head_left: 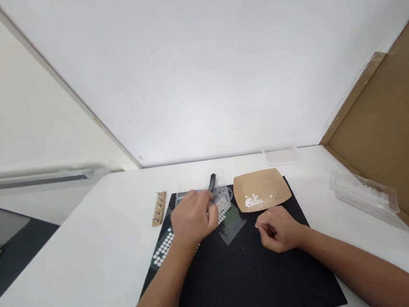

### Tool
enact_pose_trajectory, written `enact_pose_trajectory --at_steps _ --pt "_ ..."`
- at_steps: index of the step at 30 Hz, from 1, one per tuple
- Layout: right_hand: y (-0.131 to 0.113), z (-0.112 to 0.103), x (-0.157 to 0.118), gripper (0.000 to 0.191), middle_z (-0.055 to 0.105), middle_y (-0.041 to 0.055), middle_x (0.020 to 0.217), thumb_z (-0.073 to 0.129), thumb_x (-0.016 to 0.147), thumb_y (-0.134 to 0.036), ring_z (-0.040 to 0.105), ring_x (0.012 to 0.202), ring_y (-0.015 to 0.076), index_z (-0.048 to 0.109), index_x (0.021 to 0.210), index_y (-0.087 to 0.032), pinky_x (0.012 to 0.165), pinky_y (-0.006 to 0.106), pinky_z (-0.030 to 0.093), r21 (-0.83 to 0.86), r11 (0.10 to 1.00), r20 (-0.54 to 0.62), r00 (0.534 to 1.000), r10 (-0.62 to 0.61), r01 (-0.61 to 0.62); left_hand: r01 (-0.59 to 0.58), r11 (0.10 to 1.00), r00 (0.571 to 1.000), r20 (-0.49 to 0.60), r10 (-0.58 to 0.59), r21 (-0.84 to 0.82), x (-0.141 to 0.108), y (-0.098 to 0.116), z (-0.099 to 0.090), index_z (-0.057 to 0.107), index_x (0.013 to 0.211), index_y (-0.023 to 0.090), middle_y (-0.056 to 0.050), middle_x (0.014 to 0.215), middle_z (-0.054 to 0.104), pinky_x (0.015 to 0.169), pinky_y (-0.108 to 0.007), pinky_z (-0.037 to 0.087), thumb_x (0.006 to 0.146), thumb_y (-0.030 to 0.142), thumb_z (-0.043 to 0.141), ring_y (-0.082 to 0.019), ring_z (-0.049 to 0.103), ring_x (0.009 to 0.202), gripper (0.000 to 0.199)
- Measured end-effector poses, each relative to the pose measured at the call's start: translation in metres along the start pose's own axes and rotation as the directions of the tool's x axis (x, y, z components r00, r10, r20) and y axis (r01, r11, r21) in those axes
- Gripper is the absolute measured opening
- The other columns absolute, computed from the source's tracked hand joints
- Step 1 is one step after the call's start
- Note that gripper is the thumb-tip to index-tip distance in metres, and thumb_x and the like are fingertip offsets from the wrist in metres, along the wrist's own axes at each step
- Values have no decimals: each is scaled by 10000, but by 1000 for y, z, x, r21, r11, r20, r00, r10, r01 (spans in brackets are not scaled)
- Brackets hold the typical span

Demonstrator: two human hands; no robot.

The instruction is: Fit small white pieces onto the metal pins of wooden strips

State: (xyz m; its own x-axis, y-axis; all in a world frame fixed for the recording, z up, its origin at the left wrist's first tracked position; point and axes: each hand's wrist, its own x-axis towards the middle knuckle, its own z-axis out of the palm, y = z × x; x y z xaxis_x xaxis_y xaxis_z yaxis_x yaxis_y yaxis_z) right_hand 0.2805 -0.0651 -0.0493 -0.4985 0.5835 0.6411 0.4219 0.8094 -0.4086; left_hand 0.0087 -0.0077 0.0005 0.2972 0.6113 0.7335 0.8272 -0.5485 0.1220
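My left hand (192,217) is closed over the back left part of the black mat. A curved black handle (212,182) sticks up from between its thumb and forefinger; the rest of that tool is hidden. Behind this hand stands a clear plastic box (225,197) with many thin, whitish pieces. Under and beside the left wrist lies a sheet of white round stickers (163,247). My right hand (279,229) rests on the mat, fingers curled and the thumb against them; anything in them is too small to make out. Just behind it is a tan tray (260,184) with small white bits (253,200).
The black mat (253,284) lies on a white table (126,238). A wooden strip with metal fittings (159,209) is at the left. A clear lid (281,155) lies near the wall; a clear box (365,191) stands at right by brown cardboard (385,121). A transparent film (231,225) lies between my hands.
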Motion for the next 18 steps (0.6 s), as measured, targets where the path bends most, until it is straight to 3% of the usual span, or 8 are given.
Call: enact_pose_trajectory --at_steps 1,2,4,5,7,11,15,18 --pt "0 0 0 239 551 -109 559 564 832 -134 483 440 102 601 1049 -227 562 243 401 3 1000 5 1000 4 -4 235 963 972 -4 -236 130 5 -5 -6 656 897 192 -67 717 625 577 -324 368 911 249 555 -258 602 750 117" --pt "0 1 -1 250 560 -108 564 562 833 -132 486 440 101 600 1061 -227 563 242 402 8 1000 9 1000 4 -5 419 881 901 17 -433 220 10 -10 -12 674 1003 182 -106 794 660 597 -341 401 939 335 550 -323 636 882 208" --pt "-1 2 -1 275 574 -107 578 560 835 -129 488 442 101 597 1090 -225 567 244 404 17 1000 20 1000 2 -2 601 736 769 26 -639 312 18 -23 -24 653 1205 138 -207 1032 708 684 -429 497 961 450 523 -462 573 1198 417" --pt "-1 2 -2 284 578 -106 584 559 836 -129 491 445 102 595 1101 -225 568 245 403 20 1000 29 1000 1 -1 645 686 727 4 -686 336 20 -30 -29 638 1263 113 -254 1151 691 739 -486 528 959 481 519 -502 516 1285 493" --pt "-1 3 -2 293 578 -106 593 560 838 -127 496 454 102 591 1113 -223 569 246 400 25 1000 43 999 -2 1 683 624 681 -21 -732 378 20 -46 -37 616 1325 70 -314 1270 641 806 -568 547 944 543 516 -542 466 1339 615" --pt "0 3 -2 296 562 -110 603 559 843 -114 491 457 98 583 1119 -219 564 244 389 37 999 43 999 -5 3 692 547 572 103 -813 472 10 -73 -46 624 1293 -28 -415 1286 592 838 -665 535 899 721 494 -608 473 1295 856" --pt "0 5 0 296 545 -116 592 561 846 -111 481 452 97 580 1120 -221 561 241 385 41 999 41 999 0 -2 678 508 501 173 -848 531 5 -88 -48 683 1233 -19 -413 1315 594 866 -660 537 874 743 510 -605 468 1307 861" --pt "-1 5 1 292 539 -119 586 556 849 -106 474 448 96 576 1114 -226 560 239 386 38 999 37 999 -5 3 663 484 404 272 -873 570 4 -96 -45 750 1115 44 -367 1264 649 864 -642 545 835 738 549 -597 500 1292 775"
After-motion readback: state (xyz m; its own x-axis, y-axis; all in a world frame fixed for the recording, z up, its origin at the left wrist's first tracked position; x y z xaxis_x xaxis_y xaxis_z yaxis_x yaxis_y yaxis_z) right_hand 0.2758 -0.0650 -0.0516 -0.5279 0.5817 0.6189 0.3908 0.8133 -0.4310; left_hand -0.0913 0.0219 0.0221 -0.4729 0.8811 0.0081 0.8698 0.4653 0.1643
